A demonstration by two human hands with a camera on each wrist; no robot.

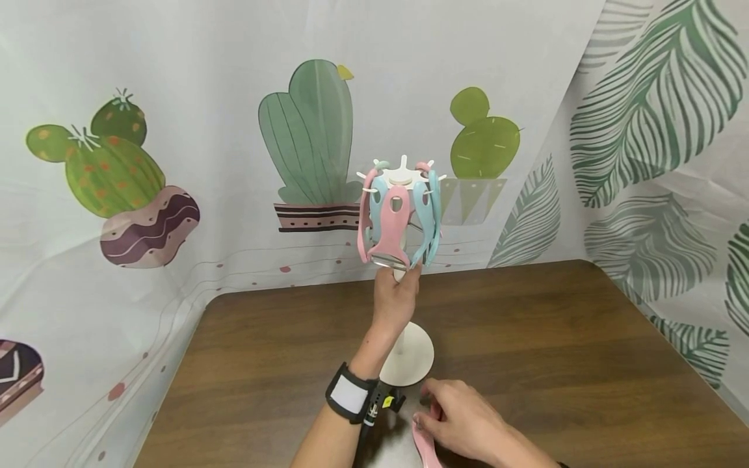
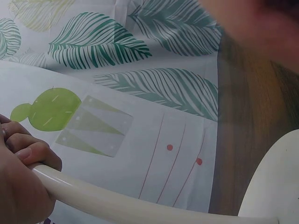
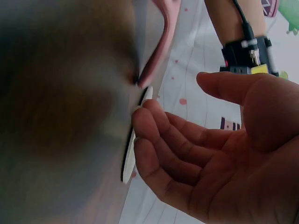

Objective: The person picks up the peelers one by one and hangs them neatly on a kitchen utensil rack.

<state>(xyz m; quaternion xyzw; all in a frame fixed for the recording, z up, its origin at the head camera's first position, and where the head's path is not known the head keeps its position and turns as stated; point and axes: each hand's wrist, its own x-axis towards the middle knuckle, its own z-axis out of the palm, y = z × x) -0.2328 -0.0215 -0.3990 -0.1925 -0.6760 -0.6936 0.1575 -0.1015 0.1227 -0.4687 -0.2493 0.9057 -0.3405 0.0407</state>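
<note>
A white rack (image 1: 401,175) on a pole carries several pink and blue peelers hanging from its hooks; one pink peeler (image 1: 393,224) faces me with its metal blade low. Just under the peelers, my left hand (image 1: 394,299) grips the pole, and the left wrist view shows its fingers curled round the white pole (image 2: 103,192). My right hand (image 1: 465,416) is low over the table, beside a pink peeler (image 1: 426,447) partly cut off by the frame. In the right wrist view its thumb stands apart from loosely bent fingers (image 3: 182,154), holding nothing; the pink peeler (image 3: 163,44) lies beyond the fingertips.
The rack's round white base (image 1: 412,357) rests on the brown wooden table (image 1: 526,325). A pale surface (image 1: 394,452) shows under the pink peeler at the near edge. Behind the table hangs a white cloth (image 1: 216,130) printed with cacti and leaves.
</note>
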